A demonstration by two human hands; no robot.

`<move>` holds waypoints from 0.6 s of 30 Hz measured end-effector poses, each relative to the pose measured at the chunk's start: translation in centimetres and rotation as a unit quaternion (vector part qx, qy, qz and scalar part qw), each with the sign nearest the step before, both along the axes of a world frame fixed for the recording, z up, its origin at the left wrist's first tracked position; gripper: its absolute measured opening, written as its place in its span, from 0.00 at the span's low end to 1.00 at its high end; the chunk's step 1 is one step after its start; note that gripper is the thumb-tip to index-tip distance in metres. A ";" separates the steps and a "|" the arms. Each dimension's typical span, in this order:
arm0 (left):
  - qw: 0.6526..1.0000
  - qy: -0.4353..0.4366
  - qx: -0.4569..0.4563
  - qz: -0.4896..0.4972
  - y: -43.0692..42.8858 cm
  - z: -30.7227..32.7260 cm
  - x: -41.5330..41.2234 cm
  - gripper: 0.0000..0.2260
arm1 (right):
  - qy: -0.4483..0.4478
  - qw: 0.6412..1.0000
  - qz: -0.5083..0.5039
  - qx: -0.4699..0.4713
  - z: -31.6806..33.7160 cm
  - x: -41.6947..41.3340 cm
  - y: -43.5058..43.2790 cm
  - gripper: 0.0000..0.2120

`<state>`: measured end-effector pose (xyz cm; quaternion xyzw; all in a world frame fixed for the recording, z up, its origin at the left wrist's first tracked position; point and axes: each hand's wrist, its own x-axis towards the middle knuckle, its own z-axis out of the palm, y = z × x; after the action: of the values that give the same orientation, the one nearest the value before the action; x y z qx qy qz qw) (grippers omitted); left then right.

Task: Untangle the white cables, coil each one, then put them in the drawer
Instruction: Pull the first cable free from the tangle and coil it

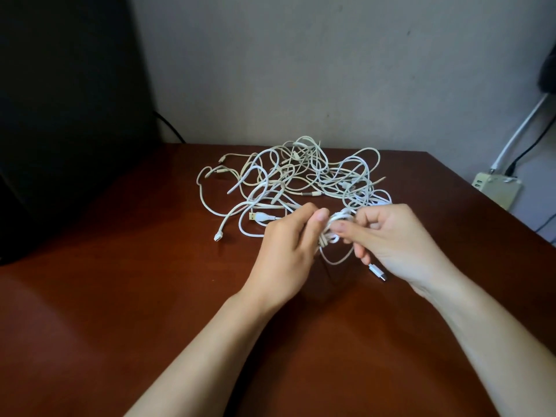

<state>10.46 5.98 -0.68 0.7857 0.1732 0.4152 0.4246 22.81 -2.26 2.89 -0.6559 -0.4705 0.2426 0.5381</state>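
I've got L hand [282,254] & R hand [397,245] both pinching small white cable coil [334,227]; tangle [301,176] just beyond grip.

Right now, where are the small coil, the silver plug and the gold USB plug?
small coil [328,237], head view, bunched loops
silver plug [377,272], head view, metal body
gold USB plug [253,217], head view, metal tip

tabletop [120,281] looks like smooth reddish-brown wood, slight sheen; white cables [301,176] matte rubbery plastic, one silvery metal-looking plug [377,271].
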 end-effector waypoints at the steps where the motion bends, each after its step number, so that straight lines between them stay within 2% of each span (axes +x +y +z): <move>1: 1.000 -0.008 -0.026 -0.013 -0.1 0.1 0.0 0.16 | -0.010 1.000 -0.007 0.015 0.0 0.0 0.1 0.12; 3: 0.997 -0.027 -0.073 -0.030 -0.3 0.2 0.1 0.16 | -0.001 0.999 -0.007 0.048 -0.1 0.0 0.3 0.08; 5: 0.991 -0.043 -0.120 -0.043 -0.4 0.4 0.3 0.18 | 0.018 0.996 0.011 0.085 -0.4 -0.2 0.3 0.07; 10: 0.974 -0.073 -0.193 -0.093 -0.7 1.0 0.4 0.17 | -0.024 0.985 0.025 0.167 -0.7 -0.8 0.3 0.03; 11: 0.971 -0.079 -0.200 -0.105 -0.8 1.0 0.4 0.16 | -0.022 0.984 0.020 0.175 -0.8 -0.8 0.4 0.05; 15: 0.966 -0.081 -0.194 -0.149 -0.8 1.0 0.3 0.12 | -0.007 0.983 0.019 0.182 -0.6 -0.9 0.6 0.08; 18: 0.978 -0.042 -0.153 -0.135 -0.4 0.7 0.1 0.08 | 0.021 0.985 0.011 0.173 -0.6 -0.8 0.6 0.08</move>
<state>10.58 5.63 0.04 0.7091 0.1094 0.3555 0.5990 22.05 -1.66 2.32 -0.5423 -0.5008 0.1769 0.6510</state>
